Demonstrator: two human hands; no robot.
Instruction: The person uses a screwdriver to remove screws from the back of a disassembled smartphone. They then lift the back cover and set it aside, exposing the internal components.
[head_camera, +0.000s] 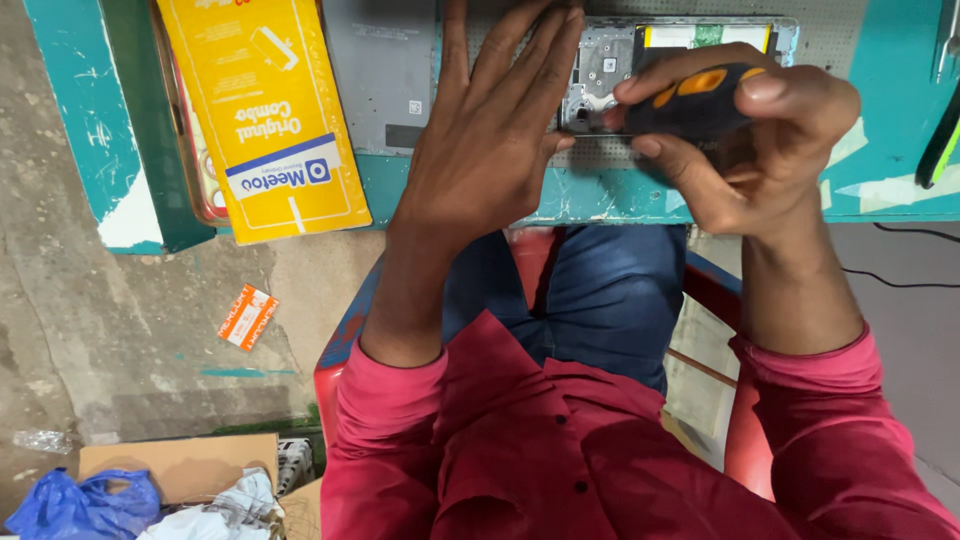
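Right now my left hand (480, 150) is flat, fingers (520, 50) spread open, pressing down beside the opened grey phone with its back cover off (610, 70) on the teal desk (600, 195). My right hand (760, 130) is curled, fingers closed tight around a black screwdriver handle with orange patches (690, 100), held over the phone's exposed inside. Long yellow printed carton (265, 110) lies on the desk, left; contents hidden. Down on the floor, an open brown cardboard box (180, 465) holds a blue plastic bag (80, 505) and white crumpled stuff.
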